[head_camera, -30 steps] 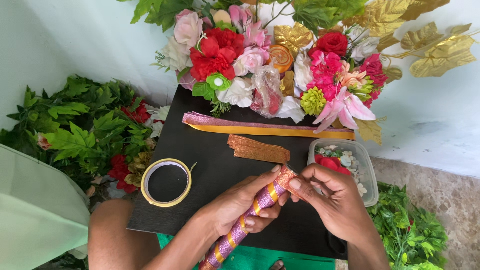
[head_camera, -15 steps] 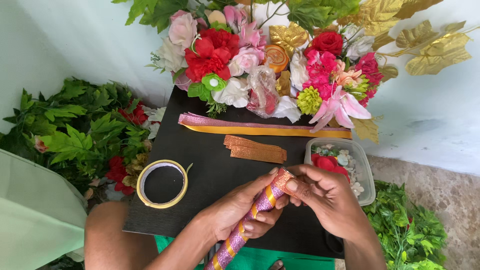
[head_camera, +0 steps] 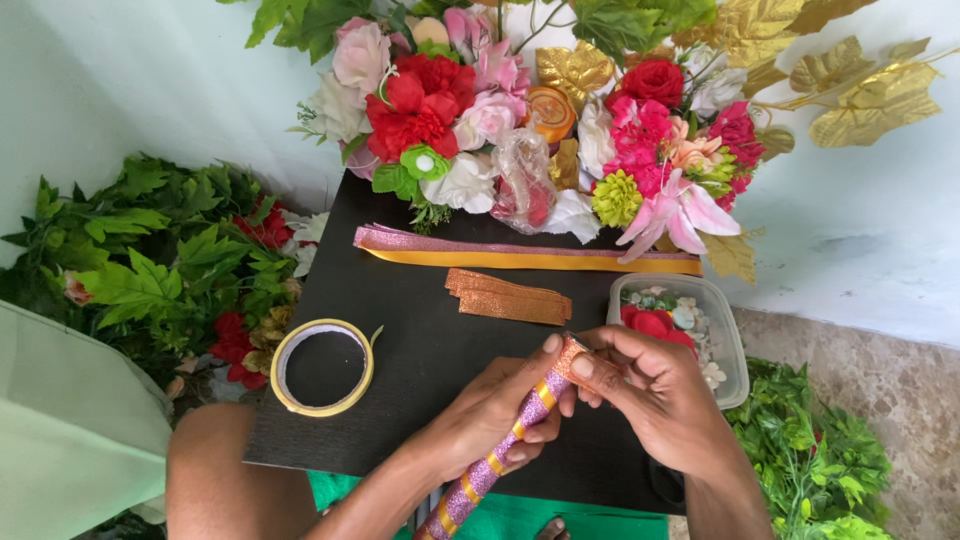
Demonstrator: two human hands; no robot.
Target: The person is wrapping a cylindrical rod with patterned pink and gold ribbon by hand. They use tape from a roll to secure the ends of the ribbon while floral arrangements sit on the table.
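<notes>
My left hand grips a stick wrapped in spiral bands of pink glitter and gold ribbon, near its upper end. My right hand pinches a copper glitter ribbon piece against the tip of the stick. Both hands work over a small black table. On the table lie short copper ribbon strips and long pink and gold ribbon strips.
A roll of double-sided tape lies at the table's left. A clear plastic tub with small flowers stands at the right. A bunch of artificial flowers with gold leaves fills the far edge. Green foliage lies on both sides.
My hands stay at the stick's tip; the fingers have shifted slightly around the copper ribbon. The view has moved a little.
</notes>
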